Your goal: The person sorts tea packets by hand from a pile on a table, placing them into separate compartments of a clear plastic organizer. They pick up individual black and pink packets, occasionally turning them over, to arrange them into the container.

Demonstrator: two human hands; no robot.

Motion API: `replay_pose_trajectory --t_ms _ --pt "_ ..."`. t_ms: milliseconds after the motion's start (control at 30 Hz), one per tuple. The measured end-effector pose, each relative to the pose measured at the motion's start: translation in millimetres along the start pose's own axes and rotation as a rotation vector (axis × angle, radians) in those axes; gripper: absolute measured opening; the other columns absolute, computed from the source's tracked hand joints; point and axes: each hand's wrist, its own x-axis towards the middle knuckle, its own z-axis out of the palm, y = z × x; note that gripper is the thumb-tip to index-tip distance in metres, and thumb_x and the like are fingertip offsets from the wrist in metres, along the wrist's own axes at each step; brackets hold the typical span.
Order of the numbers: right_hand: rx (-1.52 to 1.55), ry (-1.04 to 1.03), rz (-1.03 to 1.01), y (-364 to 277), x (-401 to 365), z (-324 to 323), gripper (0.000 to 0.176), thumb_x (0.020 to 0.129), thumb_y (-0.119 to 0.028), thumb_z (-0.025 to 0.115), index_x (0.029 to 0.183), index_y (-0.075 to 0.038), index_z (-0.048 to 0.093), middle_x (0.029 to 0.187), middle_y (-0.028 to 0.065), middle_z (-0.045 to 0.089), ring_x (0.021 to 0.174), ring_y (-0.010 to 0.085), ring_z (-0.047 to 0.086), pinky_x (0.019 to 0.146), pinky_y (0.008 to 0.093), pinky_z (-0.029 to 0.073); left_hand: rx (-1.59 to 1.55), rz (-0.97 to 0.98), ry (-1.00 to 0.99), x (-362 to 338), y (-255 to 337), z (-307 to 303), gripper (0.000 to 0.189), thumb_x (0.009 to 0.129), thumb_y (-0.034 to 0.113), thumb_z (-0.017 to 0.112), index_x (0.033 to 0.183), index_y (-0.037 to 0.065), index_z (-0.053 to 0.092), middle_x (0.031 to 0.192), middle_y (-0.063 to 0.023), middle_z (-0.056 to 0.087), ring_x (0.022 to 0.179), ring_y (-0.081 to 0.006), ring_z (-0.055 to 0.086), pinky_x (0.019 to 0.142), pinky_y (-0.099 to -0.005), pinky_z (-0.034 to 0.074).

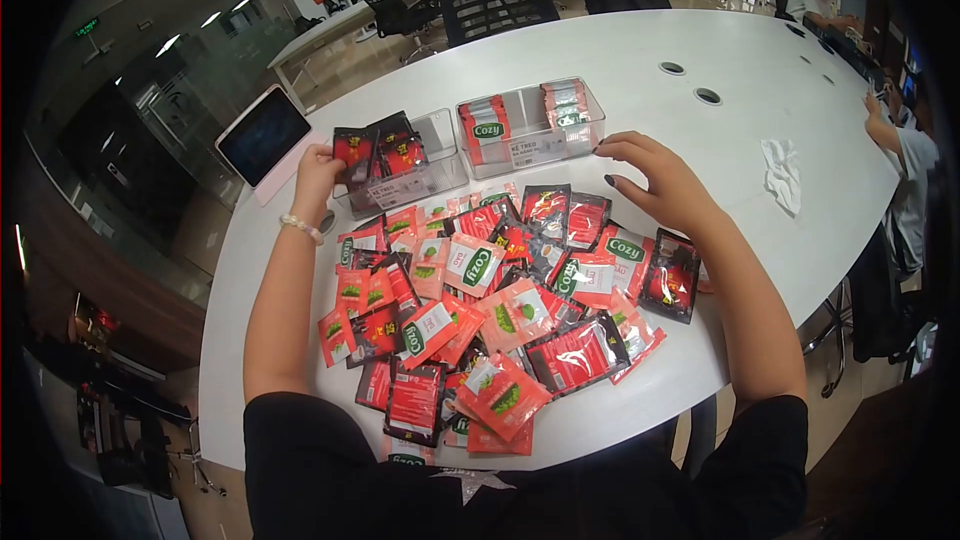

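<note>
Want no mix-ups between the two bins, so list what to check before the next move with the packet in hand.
1. Left hand grips the dark packet with its fingers: ok.
2. That packet matches the dark ones standing in the left bin: ok.
3. Right bin holds no dark packets: ok, only red ones show.
4. Right hand is free, open above the pile: ok.
5. Pile sits well back from the table's near edge: not ok, some packets reach it.
</note>
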Motion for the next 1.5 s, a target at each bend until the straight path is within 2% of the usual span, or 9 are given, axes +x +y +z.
replay_pose_trajectory --t_ms 100,233,333,467,767,933,1133,1400,1500 --pt "-0.008 -0.022 0.028 1 0 0 0.038 0.08 -0.002 0.062 0.116 -0.009 0.057 0.12 0.0093 0.057 0.109 0.0274 0.056 0.093 0.0372 0.046 0.401 0.035 -0.051 1 -17 -2 0.032 0.075 -0.004 0.06 0.103 0.003 0.049 0.088 -0.0073 0.061 0.077 -0.0147 0.06 0.071 -0.0282 0.049" --pt "-0.016 -0.025 0.023 1 -1 0 0.04 0.078 0.001 0.062 0.117 -0.008 0.057 0.121 0.0091 0.057 0.11 0.027 0.056 0.094 0.0363 0.045 0.964 0.356 0.118 -13 -5 18 0.049 0.072 0.002 0.065 0.117 0.008 0.047 0.1 -0.0132 0.059 0.095 -0.0275 0.058 0.083 -0.0402 0.047" --pt "-0.01 -0.032 0.032 -3 0 -2 0.039 0.078 0.001 0.062 0.116 -0.008 0.057 0.121 0.0091 0.057 0.111 0.0277 0.056 0.094 0.0366 0.045 1.01 0.523 0.096 -28 29 42 0.053 0.072 0.01 0.069 0.121 0.015 0.051 0.109 -0.0107 0.057 0.108 -0.0308 0.051 0.089 -0.0458 0.043" --pt "-0.003 -0.02 -0.005 -3 1 -1 0.035 0.08 -0.006 0.063 0.115 -0.007 0.057 0.118 0.011 0.057 0.108 0.0307 0.056 0.091 0.0393 0.046 1.084 0.547 -0.225 -16 36 57 0.034 0.077 0.015 0.069 0.11 0.018 0.063 0.109 -0.0083 0.057 0.105 -0.0283 0.052 0.09 -0.0421 0.042" --pt "-0.009 -0.019 -0.027 -6 1 -3 0.036 0.08 -0.006 0.063 0.115 -0.008 0.057 0.118 0.011 0.057 0.108 0.031 0.056 0.092 0.0399 0.045 0.97 0.504 -0.451 17 29 71 0.015 0.08 0.017 0.068 0.091 0.007 0.068 0.089 -0.0103 0.064 0.089 -0.0295 0.06 0.079 -0.0376 0.048" --pt "-0.003 0.012 -0.045 -6 1 -6 0.035 0.081 -0.006 0.063 0.115 -0.009 0.057 0.118 0.0108 0.058 0.108 0.0308 0.056 0.092 0.0398 0.045 0.607 0.64 -0.171 25 39 28 0.012 0.081 0.012 0.067 0.087 0.002 0.068 0.08 -0.0096 0.064 0.071 -0.0188 0.056 0.068 -0.0316 0.045" --pt "-0.008 0.016 -0.026 -5 1 -4 0.034 0.081 -0.006 0.062 0.115 -0.009 0.057 0.116 0.0093 0.058 0.108 0.0296 0.056 0.091 0.0385 0.046 0.457 0.338 -0.014 24 -1 -34 0.011 0.084 0.011 0.066 0.09 0.002 0.069 0.071 0.0025 0.059 0.063 -0.0057 0.043 0.058 -0.0229 0.036" --pt "-0.038 0.024 -0.008 -5 0 -2 0.035 0.08 -0.005 0.063 0.115 -0.008 0.057 0.116 0.0097 0.058 0.107 0.0296 0.056 0.091 0.0387 0.046 0.179 0.158 0.002 8 -57 -30 0.011 0.084 0.014 0.067 0.09 0.005 0.068 0.078 0.0007 0.061 0.071 -0.0089 0.048 0.065 -0.0258 0.04" --pt "-0.036 0.007 0.006 -2 0 -1 0.035 0.081 -0.005 0.063 0.115 -0.008 0.057 0.117 0.0101 0.058 0.107 0.0299 0.056 0.091 0.0387 0.046 0.596 0.318 0.109 16 -53 -39 0.023 0.079 0.019 0.071 0.098 0.009 0.067 0.093 -0.0053 0.063 0.078 -0.0166 0.054 0.072 -0.0302 0.044"
